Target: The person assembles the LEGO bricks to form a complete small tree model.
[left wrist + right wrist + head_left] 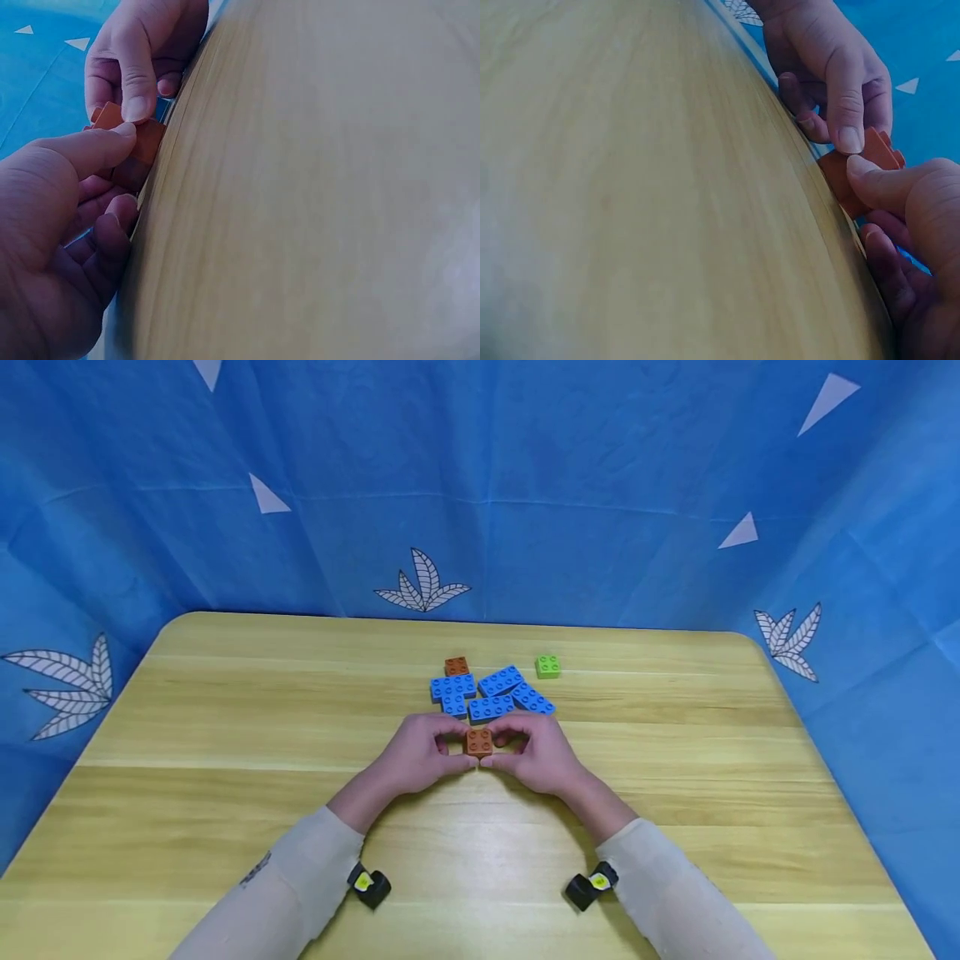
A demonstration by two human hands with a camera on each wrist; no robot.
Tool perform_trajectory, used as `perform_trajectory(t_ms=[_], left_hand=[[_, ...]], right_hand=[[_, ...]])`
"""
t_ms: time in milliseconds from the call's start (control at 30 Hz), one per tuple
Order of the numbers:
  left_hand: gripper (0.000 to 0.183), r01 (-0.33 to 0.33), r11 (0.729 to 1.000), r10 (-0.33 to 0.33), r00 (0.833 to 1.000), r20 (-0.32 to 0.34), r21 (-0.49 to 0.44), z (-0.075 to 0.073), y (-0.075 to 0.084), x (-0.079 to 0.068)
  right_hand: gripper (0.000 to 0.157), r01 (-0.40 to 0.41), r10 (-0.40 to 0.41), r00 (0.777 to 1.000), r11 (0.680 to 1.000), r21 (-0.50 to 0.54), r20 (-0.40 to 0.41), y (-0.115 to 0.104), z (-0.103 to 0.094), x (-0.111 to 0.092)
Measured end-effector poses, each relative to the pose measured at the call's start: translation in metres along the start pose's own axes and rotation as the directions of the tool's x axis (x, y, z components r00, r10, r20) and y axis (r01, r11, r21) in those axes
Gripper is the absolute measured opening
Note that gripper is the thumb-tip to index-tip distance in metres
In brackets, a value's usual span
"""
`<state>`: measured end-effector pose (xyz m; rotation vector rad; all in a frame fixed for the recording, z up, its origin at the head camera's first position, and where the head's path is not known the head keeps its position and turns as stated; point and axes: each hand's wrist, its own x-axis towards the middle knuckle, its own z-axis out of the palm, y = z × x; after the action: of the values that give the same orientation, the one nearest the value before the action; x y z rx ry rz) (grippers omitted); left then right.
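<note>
An orange-brown toy building brick [479, 742] with studs on top is at the middle of the table, between both hands. My left hand [422, 753] pinches its left side between thumb and fingers. From the other side, my right hand [534, 752] pinches it the same way, the two thumbs almost meeting at the near face. In the left wrist view the brick [150, 142] is partly covered by the thumbs. The right wrist view shows the brick [838, 180] low against the tabletop; whether it is one brick or a stack I cannot tell.
Just beyond the hands lie several blue bricks [500, 681], some touching. Another orange-brown brick [456, 666] sits behind them, and a light green brick [547, 667] stands to the right. The wooden table [262, 710] ends at a blue patterned curtain [585, 485].
</note>
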<state>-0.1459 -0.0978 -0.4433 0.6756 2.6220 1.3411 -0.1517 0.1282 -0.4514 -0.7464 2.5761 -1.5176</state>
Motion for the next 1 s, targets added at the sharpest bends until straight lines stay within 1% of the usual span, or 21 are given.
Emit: perform_trajectory(t_ms=[67,167,333,467,567,667,733,933,1000], left_hand=[[0.028,0.002,1.0,-0.002,1.0,-0.005,-0.003,0.0,0.0,0.0],[0.03,0.023,1.0,-0.023,1.0,-0.012,-0.004,0.001,0.001,-0.001],[0.04,0.082,0.997,-0.082,0.997,-0.014,-0.01,-0.001,0.002,-0.004],[0.044,0.114,0.992,-0.115,0.993,-0.029,-0.051,-0.011,0.005,-0.006],[0.041,0.101,0.989,-0.107,0.993,-0.055,-0.109,-0.023,0.008,-0.005],[0.039,0.097,0.987,-0.108,0.991,-0.084,-0.127,-0.034,0.009,0.001],[0.039,0.103,0.988,-0.115,0.988,-0.1,-0.118,-0.04,0.007,0.007],[0.041,0.141,0.985,-0.156,0.976,-0.155,-0.103,-0.058,-0.005,0.025],[0.04,0.153,0.985,-0.166,0.971,-0.173,-0.085,-0.063,-0.008,0.032]], right_hand=[[0.031,0.005,-0.005,1.0,1.0,-0.013,0.0,0.0,0.0,0.0],[0.032,0.003,-0.003,1.0,1.0,-0.022,0.002,0.001,0.001,-0.001],[0.033,-0.015,0.015,1.0,1.0,-0.027,0.001,0.004,0.003,-0.002],[0.033,-0.014,0.014,1.0,1.0,-0.024,0.0,0.004,0.004,-0.002],[0.033,-0.012,0.012,1.0,1.0,-0.021,0.001,0.003,0.003,-0.001],[0.033,-0.02,0.02,1.0,1.0,-0.022,0.001,0.003,0.002,-0.001],[0.034,-0.027,0.027,1.0,0.999,-0.02,-0.001,0.003,0.002,-0.001],[0.033,-0.037,0.037,0.999,0.999,-0.019,0.0,0.004,0.003,-0.001],[0.033,-0.036,0.036,0.999,0.999,-0.021,0.001,0.004,0.003,-0.001]])
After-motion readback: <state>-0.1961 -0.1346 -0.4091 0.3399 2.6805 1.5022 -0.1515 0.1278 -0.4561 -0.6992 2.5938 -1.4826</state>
